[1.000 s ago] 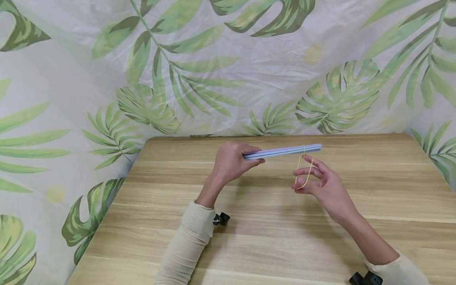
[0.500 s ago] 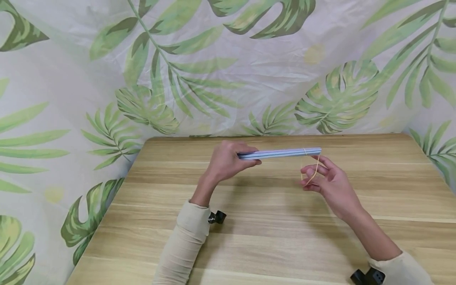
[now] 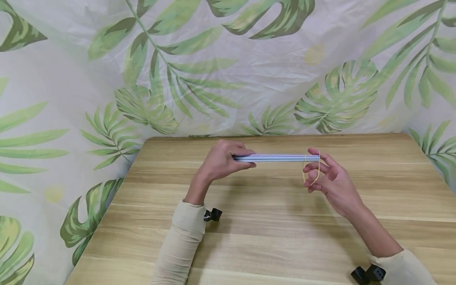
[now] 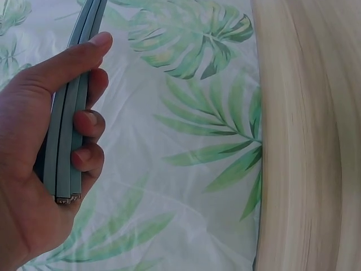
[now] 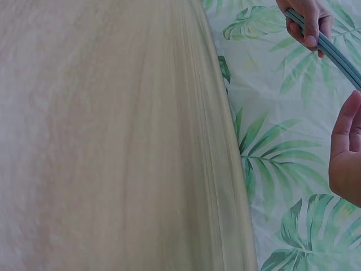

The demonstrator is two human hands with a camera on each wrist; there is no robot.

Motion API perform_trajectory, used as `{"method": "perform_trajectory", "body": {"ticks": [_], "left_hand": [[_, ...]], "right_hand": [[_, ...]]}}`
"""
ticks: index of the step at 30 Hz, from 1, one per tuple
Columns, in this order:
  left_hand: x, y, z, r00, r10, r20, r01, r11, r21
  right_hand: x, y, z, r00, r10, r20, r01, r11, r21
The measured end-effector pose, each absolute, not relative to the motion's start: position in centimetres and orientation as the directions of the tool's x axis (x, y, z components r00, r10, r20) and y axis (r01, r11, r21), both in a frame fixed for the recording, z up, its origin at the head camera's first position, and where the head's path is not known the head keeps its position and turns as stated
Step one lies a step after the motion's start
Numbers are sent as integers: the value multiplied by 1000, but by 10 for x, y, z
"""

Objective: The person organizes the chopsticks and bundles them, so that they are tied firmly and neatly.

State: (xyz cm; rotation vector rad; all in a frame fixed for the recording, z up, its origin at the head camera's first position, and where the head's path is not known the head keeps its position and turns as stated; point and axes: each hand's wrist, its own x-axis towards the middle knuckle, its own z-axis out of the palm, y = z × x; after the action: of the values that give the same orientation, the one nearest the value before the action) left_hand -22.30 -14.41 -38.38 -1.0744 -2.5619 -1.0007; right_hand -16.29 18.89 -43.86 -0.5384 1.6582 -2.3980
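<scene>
A bundle of slim pale-blue and lilac chopsticks [image 3: 274, 158] is held level above the table. My left hand [image 3: 222, 160] grips its left end, thumb on one side and fingers on the other. In the left wrist view, the square ends of the chopsticks [image 4: 66, 141] show at the palm. At the bundle's right end, a thin yellow rubber band [image 3: 318, 168] passes round the sticks and hangs down in a loop. My right hand [image 3: 333, 182] holds that loop stretched on its bent fingers and thumb, index fingertip beside the stick ends. The right wrist view cuts off most of this hand.
A wood-grain table [image 3: 249, 237] lies under both hands. Behind it hangs a white cloth with green leaves [image 3: 213, 79]. Small black cameras [image 3: 213, 215] sit on both sleeves.
The bundle's right end has come down, so the sticks are now level. My left hand has shifted left. My right hand has moved slightly right and up, bringing the band's loop to the stick ends.
</scene>
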Motion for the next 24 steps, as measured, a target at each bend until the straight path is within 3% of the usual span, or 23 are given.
{"method": "perform_trajectory", "body": {"ticks": [9, 18, 24], "left_hand": [[-223, -144, -384, -725, 598, 342, 683, 558, 472], [-221, -133, -383, -682, 654, 328, 730, 580, 361], [-219, -132, -384, -691, 639, 337, 722, 606, 334]], "right_hand": [[-164, 193, -438, -901, -370, 225, -68, -393, -917], [-161, 192, -437, -918, -362, 162, -110, -162, -981], [-157, 191, -435, -929, -340, 145, -126, -77, -989]]}}
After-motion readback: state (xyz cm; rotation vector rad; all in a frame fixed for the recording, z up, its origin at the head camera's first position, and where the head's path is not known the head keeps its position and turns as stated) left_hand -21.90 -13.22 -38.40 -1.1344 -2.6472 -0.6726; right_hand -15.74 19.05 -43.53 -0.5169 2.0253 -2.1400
